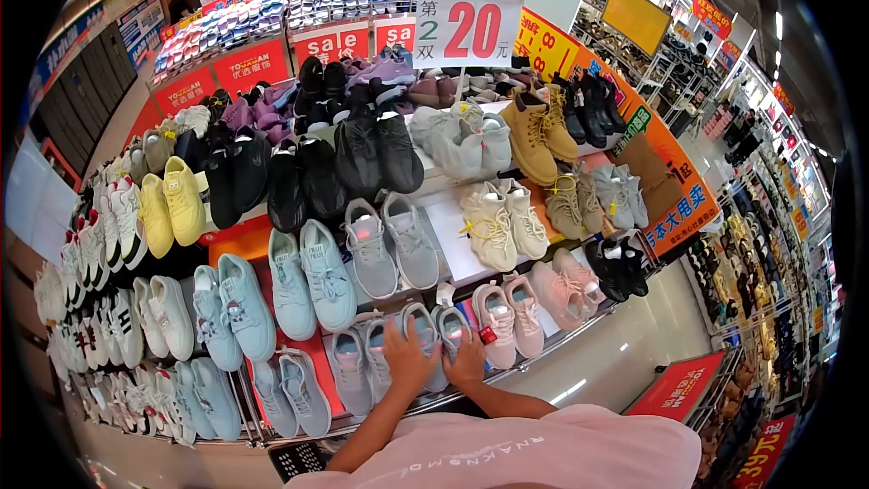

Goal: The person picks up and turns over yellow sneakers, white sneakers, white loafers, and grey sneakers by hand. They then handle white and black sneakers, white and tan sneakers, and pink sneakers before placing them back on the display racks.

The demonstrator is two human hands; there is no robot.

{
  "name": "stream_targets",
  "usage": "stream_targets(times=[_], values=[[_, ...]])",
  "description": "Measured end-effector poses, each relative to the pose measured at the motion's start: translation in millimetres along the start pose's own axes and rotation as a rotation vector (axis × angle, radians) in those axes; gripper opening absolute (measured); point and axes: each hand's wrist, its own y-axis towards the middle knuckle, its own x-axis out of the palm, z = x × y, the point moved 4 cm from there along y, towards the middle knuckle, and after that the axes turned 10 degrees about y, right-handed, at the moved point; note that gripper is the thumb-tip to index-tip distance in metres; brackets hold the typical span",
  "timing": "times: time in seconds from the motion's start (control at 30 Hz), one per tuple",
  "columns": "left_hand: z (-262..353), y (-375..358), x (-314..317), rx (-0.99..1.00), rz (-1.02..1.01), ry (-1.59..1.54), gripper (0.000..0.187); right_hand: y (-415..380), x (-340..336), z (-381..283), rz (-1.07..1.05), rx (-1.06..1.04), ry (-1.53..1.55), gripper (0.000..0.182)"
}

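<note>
My left hand [409, 360] is at the near end of a grey sneaker [424, 328] on the front row of the rack, its fingers closed on the shoe's side. Close beside it, my right hand [465, 364] grips a second grey sneaker [450, 324], with a small red tag [488, 335] near its fingers. Another pair of grey sneakers [351, 367] stands just left of my left hand. Pink sneakers [495, 321] are to the right of my right hand. My fingers partly hide both held shoes.
Behind, grey sneakers [369, 249], light blue sneakers [326, 276] and cream sneakers [493, 228] fill the tiered rack. A price sign [466, 32] rises over black shoes and tan boots [534, 131]. A metal rail [579, 333] edges the rack's front. More shoe shelves [769, 272] line the right.
</note>
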Motion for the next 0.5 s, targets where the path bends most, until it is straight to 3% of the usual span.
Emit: stream_targets(times=[0.2,0.5], values=[[4,15,52,0.073,0.032,-0.153,0.057,3,0,2,0.022,-0.065,0.031,0.079],[1,17,49,0.094,0.186,-0.28,0.037,3,4,2,-0.011,-0.028,0.003,0.08]])
